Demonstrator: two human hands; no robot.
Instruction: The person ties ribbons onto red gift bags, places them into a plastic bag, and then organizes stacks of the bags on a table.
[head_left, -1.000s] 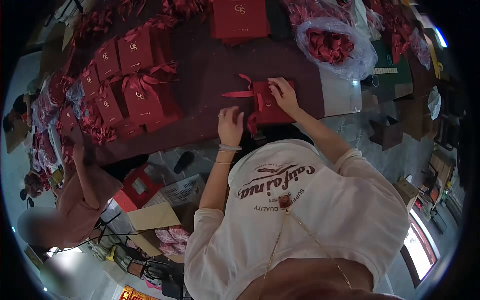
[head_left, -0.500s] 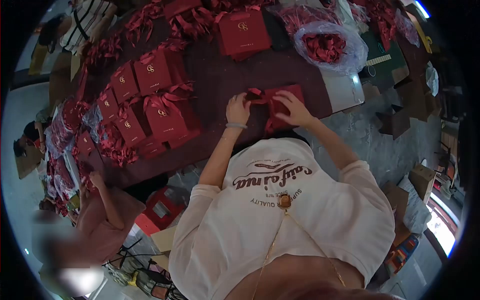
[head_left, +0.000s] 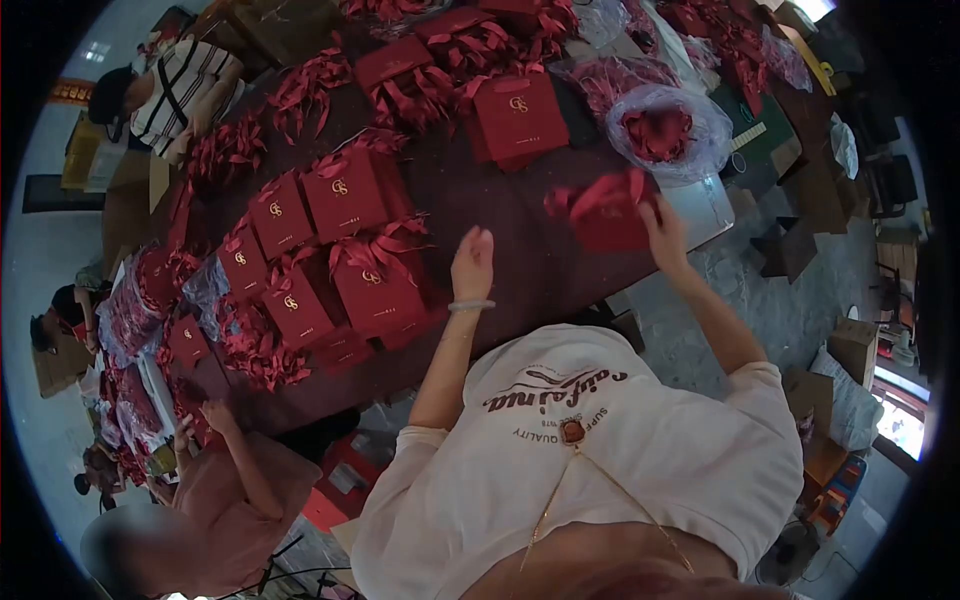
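While the right hand (head_left: 662,228) grips the R edge of a small, flat-sided red gift bag (head_left: 612,228), fingers closed on it, the left hand (head_left: 472,265) is up over the table, fingers loose & half-curled, clear of the bag. Bag's nr the R end of the dark maroon cloth-covered table (head_left: 545,280), btwn LH and a flat, shiny white sheet (head_left: 714,205); can't tell if it touches the cloth. It's blurred, so no print readable; 1 dark-red, satiny ribbon (head_left: 562,202) sticks out on its L side.

Writing: gold monogram, looks like "GS", on approx 7 red bag fronts, smaller line below too tiny to read. Six of those are in a stacked group of matt red rectangular bags (head_left: 345,195) on the L, w/ ribbon tangles on top; 1 tops a separate red stack (head_left: 518,118) at the far side. White soft-fabric T-shirt (head_left: 620,490) has script starting "Cai", plus "QUALITY" & "SINCE 1978".

Also: 1 crinkly clear plastic sack (head_left: 712,135) around dark-red ribbon loops (head_left: 655,135); 1 pale ring-shaped bangle (head_left: 471,305) on L wrist; 1 thin gold chain (head_left: 545,510) w/ squarish amber-brown pendant (head_left: 572,432). At least 3 other ppl around, incl. 1 in a striped top (head_left: 190,90), 1 in a dusty-pink top (head_left: 235,505).
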